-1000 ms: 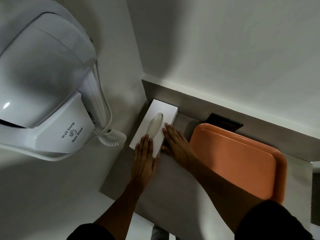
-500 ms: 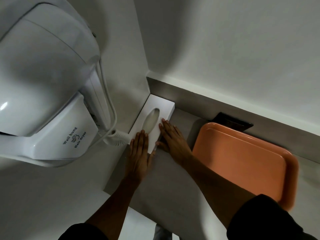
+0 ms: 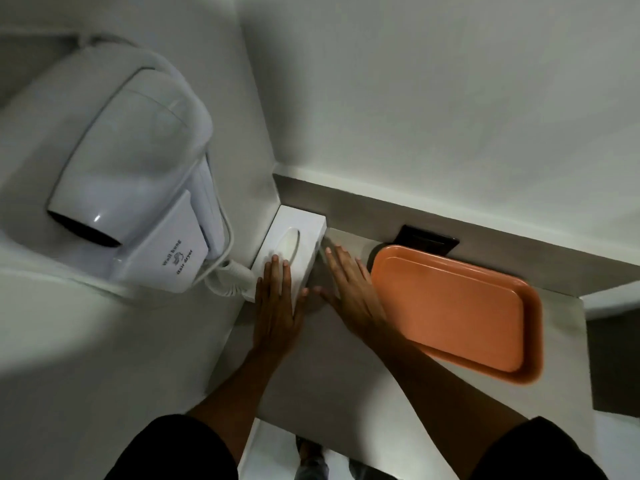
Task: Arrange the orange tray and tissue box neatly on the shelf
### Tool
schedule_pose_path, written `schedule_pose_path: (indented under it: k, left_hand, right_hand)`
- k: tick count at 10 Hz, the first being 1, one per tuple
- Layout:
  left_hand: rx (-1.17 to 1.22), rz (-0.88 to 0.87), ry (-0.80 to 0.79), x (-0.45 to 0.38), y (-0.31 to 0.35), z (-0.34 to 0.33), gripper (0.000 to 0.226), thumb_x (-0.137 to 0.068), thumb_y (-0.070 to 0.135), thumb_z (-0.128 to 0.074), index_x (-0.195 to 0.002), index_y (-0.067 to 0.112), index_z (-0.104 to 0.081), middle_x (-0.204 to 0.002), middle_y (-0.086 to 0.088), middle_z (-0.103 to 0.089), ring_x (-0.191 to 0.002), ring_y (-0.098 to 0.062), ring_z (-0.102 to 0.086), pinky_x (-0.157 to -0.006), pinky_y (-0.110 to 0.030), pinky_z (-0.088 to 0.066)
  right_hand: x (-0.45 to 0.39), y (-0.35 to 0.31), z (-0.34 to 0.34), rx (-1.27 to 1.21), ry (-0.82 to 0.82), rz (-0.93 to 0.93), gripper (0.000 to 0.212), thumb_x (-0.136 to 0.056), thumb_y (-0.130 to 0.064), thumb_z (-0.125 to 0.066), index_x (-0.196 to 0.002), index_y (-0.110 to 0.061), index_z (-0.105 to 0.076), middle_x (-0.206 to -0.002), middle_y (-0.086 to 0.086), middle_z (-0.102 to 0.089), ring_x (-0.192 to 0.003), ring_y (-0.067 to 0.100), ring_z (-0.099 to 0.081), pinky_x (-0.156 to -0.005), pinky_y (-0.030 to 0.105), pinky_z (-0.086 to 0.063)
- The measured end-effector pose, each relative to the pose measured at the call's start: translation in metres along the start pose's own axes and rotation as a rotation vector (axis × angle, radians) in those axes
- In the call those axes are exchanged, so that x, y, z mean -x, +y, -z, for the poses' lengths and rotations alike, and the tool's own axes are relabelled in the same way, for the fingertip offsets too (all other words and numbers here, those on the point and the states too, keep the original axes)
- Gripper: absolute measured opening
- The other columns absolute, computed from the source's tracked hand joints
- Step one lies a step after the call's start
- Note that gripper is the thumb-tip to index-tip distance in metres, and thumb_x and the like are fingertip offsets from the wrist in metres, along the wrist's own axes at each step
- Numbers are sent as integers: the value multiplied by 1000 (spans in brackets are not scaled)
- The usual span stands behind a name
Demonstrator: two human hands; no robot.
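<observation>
The white rectangular tissue box (image 3: 294, 244) lies lengthwise into the shelf (image 3: 332, 368) corner. The left hand (image 3: 277, 306) rests flat, fingers spread, on it; the right hand (image 3: 349, 289) hovers open beside it, holding nothing.

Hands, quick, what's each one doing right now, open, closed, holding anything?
Left hand: open, lying flat on the near end of the tissue box.
Right hand: open, fingers spread, holding nothing, beside the box.

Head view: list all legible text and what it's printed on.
"Wall hung" and "Hair dryer", with a small emblem between the two lines that is too small to make out: on the white base of the wall hair dryer.
No text visible on the tissue box, the orange tray or the black wall plate behind it.
</observation>
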State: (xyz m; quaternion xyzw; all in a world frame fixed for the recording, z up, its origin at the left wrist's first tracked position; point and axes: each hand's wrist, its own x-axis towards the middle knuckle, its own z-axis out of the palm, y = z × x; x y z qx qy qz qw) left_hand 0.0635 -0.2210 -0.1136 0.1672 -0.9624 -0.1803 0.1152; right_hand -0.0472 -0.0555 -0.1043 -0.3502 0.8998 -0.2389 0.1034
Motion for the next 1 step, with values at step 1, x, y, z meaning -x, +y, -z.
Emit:
schedule_pose_path:
  k: [1]
  left_hand:
    - [15,-84,111,-19,36,13,65,-111,32,-52,-164,0,-35,-176,-22,-29,-166,-37,-28,-130,-59,-34]
  right_hand:
    - [8,-7,37,-15,216,-20,79,-116,-54,-47,-178,-16,-18,-188,7,-9,-176,23,-7,-142,56,-14]
